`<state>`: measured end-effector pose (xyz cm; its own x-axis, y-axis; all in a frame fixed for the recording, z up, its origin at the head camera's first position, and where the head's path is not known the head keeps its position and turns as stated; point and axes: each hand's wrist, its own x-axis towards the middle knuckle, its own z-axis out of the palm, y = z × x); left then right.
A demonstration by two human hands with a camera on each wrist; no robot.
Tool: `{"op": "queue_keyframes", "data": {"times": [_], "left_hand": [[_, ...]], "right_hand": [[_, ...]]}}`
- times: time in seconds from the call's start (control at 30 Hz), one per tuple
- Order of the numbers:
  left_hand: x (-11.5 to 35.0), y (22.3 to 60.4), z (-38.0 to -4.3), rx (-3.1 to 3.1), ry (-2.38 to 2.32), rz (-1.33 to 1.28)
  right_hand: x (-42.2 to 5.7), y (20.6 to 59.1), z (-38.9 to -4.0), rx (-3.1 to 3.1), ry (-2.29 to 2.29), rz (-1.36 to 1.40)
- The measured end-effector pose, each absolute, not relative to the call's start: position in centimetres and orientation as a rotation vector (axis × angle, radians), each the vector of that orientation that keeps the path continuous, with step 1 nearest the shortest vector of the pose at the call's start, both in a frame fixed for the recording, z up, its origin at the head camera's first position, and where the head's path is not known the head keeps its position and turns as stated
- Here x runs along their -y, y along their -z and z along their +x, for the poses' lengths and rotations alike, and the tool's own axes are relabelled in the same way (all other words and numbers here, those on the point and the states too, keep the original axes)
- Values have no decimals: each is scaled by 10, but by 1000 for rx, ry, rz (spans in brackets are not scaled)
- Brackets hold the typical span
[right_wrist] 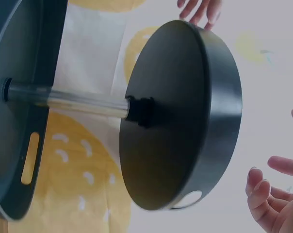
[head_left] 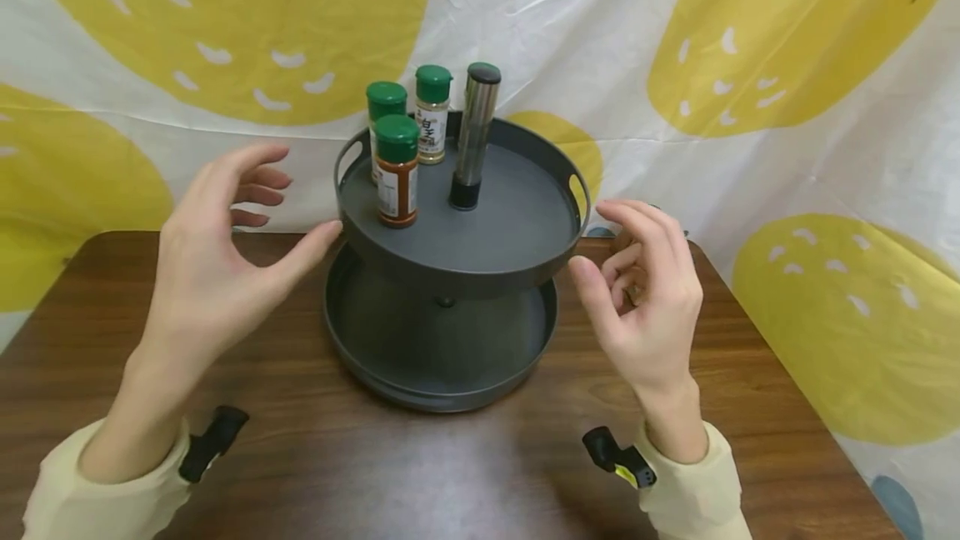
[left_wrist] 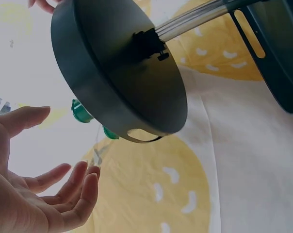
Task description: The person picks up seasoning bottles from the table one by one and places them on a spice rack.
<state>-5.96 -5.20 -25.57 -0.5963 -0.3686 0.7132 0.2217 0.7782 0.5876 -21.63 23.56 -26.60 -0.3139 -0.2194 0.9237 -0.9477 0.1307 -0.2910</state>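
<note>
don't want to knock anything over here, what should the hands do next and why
Probably bring the left hand and right hand gently in against the rim of the upper tray to steady it: they are at opposite sides, neither gripping anything, and three green-capped jars stand toward its left, perhaps loading it unevenly.

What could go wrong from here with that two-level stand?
The left grip and right grip are close to the upper tray; a bump there might topple the tall, narrow silver shaker. The green-capped jars crowd toward the left side, so uneven lifting could slide or tip them.
</note>
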Motion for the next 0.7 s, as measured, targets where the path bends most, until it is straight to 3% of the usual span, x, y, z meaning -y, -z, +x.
{"op": "queue_keyframes", "data": {"times": [0.7], "left_hand": [[64,279,-51,2134,823,142]], "right_hand": [[-289,271,-256,1821,-1160,857]]}}
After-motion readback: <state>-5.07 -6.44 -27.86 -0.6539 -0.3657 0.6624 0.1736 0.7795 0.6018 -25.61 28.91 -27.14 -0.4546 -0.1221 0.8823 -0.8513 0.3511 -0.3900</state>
